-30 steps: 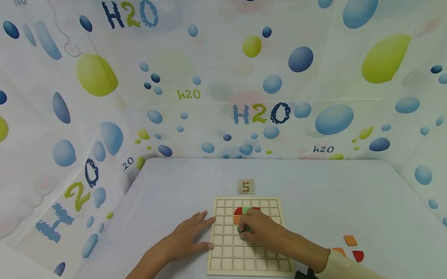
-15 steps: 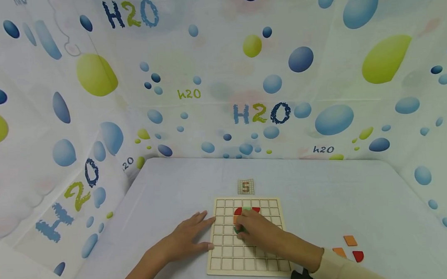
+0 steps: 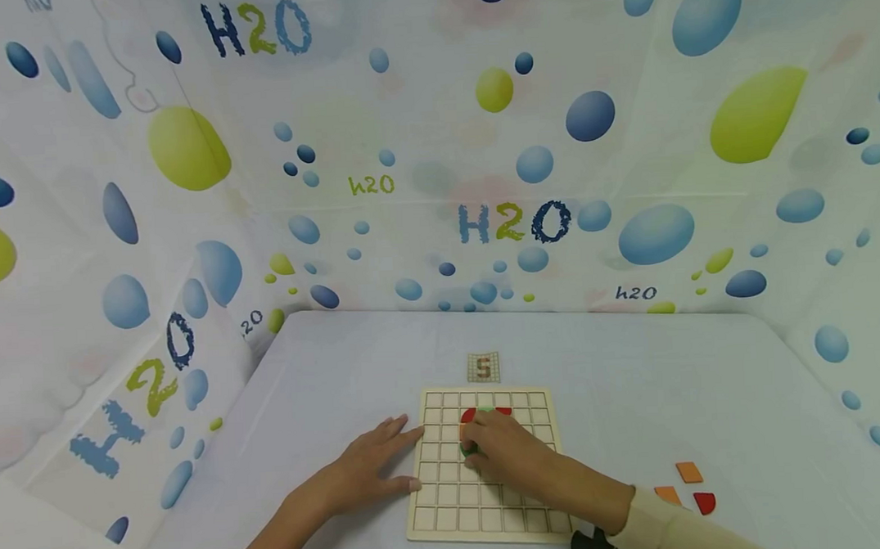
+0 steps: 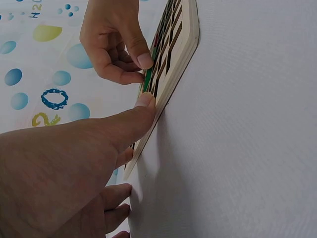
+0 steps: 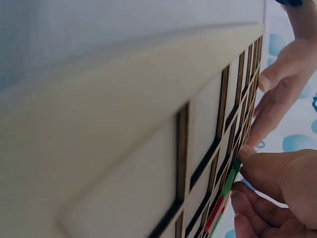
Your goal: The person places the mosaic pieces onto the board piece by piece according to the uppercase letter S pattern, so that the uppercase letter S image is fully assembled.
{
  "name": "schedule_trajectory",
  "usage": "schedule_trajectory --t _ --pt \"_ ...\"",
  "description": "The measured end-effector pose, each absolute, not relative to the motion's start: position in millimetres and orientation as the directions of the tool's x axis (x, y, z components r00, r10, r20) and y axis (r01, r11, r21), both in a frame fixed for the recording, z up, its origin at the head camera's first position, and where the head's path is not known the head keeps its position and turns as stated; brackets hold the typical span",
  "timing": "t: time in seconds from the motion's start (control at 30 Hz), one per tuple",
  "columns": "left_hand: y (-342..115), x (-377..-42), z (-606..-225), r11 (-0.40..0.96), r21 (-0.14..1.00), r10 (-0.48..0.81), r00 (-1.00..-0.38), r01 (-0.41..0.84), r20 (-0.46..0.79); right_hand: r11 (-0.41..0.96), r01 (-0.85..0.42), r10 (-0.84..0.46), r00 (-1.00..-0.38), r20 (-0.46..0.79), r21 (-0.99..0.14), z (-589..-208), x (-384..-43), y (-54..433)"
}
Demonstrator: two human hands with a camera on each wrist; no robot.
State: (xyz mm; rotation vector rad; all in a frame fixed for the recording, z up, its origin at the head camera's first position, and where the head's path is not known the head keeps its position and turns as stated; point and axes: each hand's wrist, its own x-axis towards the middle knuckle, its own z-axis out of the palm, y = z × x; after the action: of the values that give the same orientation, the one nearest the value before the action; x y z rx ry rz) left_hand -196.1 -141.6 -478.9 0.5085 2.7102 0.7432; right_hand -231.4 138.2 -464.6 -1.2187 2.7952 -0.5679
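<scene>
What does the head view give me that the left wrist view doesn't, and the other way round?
Only the head view: the S card beyond the board, plus two loose orange pieces and a loose red piece on the table's right.

Only the left wrist view: a low, side-on look at the curled fingers under the right hand.

Both: the board, the left hand at its edge, the right hand, and a dark green piece at its fingertips.

Grid board [image 3: 469,519] on the table [image 3: 622,381] here, pattern card [image 3: 483,367] just behind it; left hand [image 3: 371,467] at the board's left edge, right hand [image 3: 513,455] over its middle, three loose tiles [image 3: 689,472] off right!
</scene>
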Motion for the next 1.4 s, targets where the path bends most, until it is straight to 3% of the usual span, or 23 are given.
schedule_trajectory --t 0.87,1.2,1.4 --pt "-143 -198 -483 0.819 0.506 0.402 -0.9 0.269 -0.172 0.599 -0.681 -0.706 -0.698 0.125 -0.422 -462 -234 153" --pt "-142 -199 -485 0.82 0.503 0.405 -0.899 0.275 -0.169 0.632 -0.482 -0.589 -0.808 0.028 -0.607 -453 -237 196" --pt "-141 -197 -482 0.823 0.502 0.398 -0.9 0.266 -0.175 0.69 -0.371 -0.458 -0.889 0.022 -0.622 -449 -238 249"
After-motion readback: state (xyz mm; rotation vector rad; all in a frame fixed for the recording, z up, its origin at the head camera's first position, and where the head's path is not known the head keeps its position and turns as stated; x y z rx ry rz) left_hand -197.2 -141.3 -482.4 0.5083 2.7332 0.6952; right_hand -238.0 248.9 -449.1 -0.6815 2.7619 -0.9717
